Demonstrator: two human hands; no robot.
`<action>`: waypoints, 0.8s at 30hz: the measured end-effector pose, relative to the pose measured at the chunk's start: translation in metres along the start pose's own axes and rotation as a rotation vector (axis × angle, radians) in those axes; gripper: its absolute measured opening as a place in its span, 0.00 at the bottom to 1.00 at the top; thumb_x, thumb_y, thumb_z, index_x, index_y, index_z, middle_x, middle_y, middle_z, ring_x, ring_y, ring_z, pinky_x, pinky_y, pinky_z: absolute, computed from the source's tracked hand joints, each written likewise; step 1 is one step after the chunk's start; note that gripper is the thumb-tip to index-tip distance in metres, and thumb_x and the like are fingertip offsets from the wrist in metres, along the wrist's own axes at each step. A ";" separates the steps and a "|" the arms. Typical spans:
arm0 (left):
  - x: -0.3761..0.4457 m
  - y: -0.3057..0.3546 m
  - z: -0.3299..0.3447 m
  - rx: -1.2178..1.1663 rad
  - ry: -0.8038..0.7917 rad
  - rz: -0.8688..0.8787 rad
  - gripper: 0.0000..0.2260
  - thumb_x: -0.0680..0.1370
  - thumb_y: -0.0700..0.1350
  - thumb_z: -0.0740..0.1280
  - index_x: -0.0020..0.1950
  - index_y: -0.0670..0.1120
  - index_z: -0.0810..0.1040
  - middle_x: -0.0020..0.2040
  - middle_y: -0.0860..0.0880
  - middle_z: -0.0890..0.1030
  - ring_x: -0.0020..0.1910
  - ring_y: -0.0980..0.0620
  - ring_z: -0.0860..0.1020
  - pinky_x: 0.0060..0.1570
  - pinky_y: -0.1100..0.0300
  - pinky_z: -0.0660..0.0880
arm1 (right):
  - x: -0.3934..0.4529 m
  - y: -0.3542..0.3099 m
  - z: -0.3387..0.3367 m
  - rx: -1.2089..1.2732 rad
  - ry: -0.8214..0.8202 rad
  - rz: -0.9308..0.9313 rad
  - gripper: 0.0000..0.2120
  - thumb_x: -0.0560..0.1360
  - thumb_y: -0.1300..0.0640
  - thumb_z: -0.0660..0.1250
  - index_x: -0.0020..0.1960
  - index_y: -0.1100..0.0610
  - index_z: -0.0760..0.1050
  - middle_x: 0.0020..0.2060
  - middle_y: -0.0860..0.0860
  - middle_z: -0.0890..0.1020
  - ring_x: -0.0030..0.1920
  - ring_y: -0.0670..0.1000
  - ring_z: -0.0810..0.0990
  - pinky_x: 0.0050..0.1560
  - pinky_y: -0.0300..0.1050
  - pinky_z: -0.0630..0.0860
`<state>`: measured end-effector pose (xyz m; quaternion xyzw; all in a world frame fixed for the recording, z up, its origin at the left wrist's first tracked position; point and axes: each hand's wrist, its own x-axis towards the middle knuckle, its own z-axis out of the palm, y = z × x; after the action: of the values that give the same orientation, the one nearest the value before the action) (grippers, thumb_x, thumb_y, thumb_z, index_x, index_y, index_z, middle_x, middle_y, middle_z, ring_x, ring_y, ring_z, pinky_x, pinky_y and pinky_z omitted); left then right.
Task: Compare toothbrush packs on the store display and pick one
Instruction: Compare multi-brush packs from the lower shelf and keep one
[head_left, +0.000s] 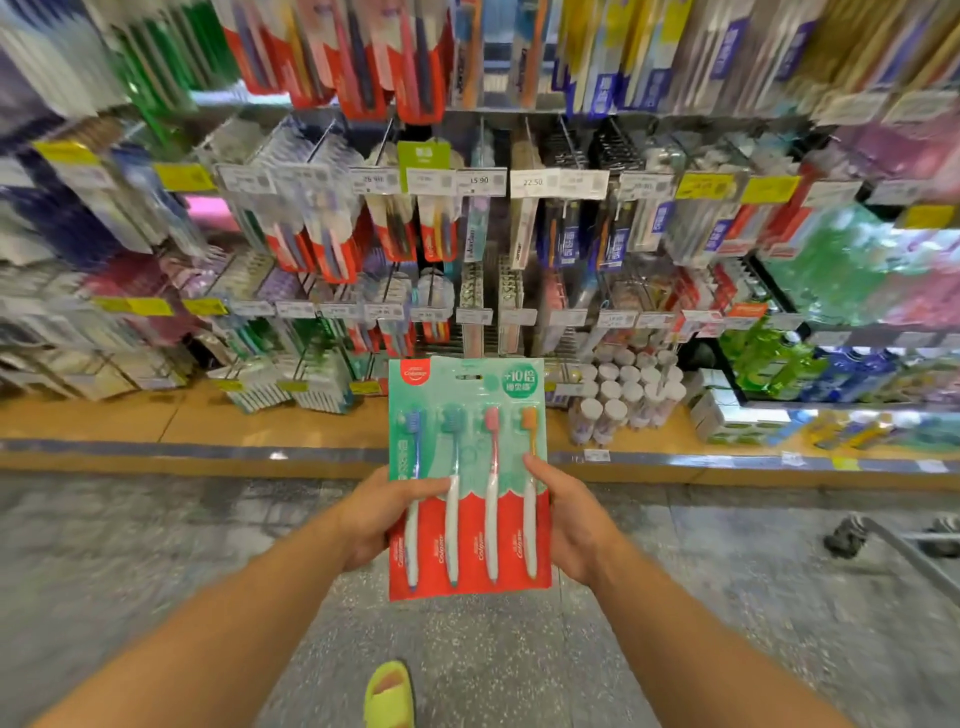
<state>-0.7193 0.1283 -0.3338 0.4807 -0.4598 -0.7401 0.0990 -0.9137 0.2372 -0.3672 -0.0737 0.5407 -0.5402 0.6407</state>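
Note:
I hold a flat green and red toothbrush pack (469, 447) upright in front of me, with several brushes side by side behind clear plastic. My left hand (382, 512) grips its left edge, thumb lying across the front. My right hand (569, 514) grips the right edge, thumb on the front near the orange brush. Behind the pack, the store display (480, 218) hangs full of other toothbrush packs on pegs with price tags.
A low wooden shelf ledge (208, 441) runs along the display's foot, with white cylindrical tubs (626, 395) on it at the right. Green and blue bottles (810, 364) fill the right shelves. A trolley wheel and frame (852, 538) stand at the right. My yellow sandal (389, 693) is on the speckled floor.

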 end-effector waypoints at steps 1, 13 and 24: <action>0.003 -0.001 -0.003 -0.013 0.004 -0.014 0.11 0.80 0.40 0.70 0.63 0.44 0.81 0.54 0.39 0.87 0.52 0.39 0.87 0.52 0.44 0.84 | 0.003 -0.001 0.001 0.004 -0.006 -0.015 0.21 0.80 0.46 0.67 0.67 0.59 0.80 0.61 0.64 0.84 0.63 0.67 0.82 0.68 0.68 0.74; 0.077 -0.009 -0.073 -0.149 0.080 -0.136 0.13 0.78 0.41 0.72 0.60 0.36 0.82 0.53 0.31 0.85 0.52 0.31 0.85 0.60 0.32 0.78 | 0.081 -0.020 -0.018 -0.059 0.473 -0.068 0.11 0.76 0.57 0.74 0.48 0.64 0.77 0.42 0.64 0.85 0.41 0.65 0.86 0.55 0.70 0.81; 0.157 -0.042 -0.130 -0.202 0.071 -0.246 0.13 0.74 0.41 0.74 0.56 0.37 0.84 0.49 0.33 0.86 0.41 0.37 0.87 0.43 0.46 0.85 | 0.161 -0.004 -0.026 -0.133 0.720 -0.016 0.25 0.73 0.50 0.78 0.62 0.58 0.69 0.51 0.61 0.85 0.45 0.63 0.89 0.50 0.63 0.85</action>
<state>-0.6843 -0.0168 -0.4790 0.5466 -0.3171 -0.7717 0.0717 -0.9634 0.1238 -0.4734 0.0755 0.7649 -0.5001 0.3989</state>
